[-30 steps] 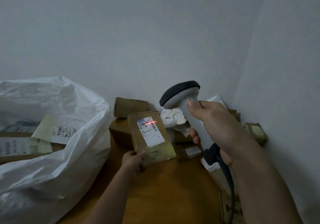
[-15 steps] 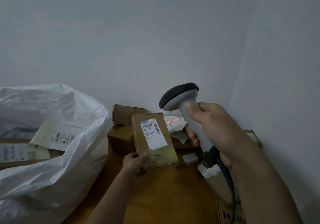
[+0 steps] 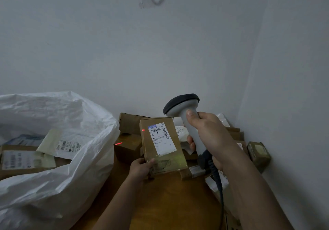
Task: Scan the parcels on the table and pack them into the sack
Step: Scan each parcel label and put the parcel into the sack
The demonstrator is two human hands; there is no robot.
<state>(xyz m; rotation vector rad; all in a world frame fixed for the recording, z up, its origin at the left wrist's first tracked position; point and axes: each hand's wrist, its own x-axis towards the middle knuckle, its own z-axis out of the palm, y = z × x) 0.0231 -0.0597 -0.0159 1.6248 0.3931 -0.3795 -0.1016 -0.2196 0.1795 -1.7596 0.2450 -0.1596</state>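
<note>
My left hand (image 3: pixel 141 168) grips the lower left corner of a brown cardboard parcel (image 3: pixel 152 148) and holds it upright, its white barcode label facing me. My right hand (image 3: pixel 210 137) grips the handle of a grey barcode scanner (image 3: pixel 183 108) just right of the parcel, its dark head above the parcel's top edge. The red scan line falls left of the label, on the parcel's left edge and on a box (image 3: pixel 127 148) behind. A large white sack (image 3: pixel 74 174) stands open at the left with several labelled parcels inside.
More cardboard boxes and white pouches are piled against the wall behind the held parcel. A small taped box (image 3: pixel 259 152) sits at the right wall. The scanner's dark cable (image 3: pixel 219 190) hangs down over the wooden table (image 3: pixel 169 203). Walls close in behind and on the right.
The red scan line has slid off the label, first to the right, now to the left of the parcel. The parcel and scanner have stayed close together as my view tilted up.
</note>
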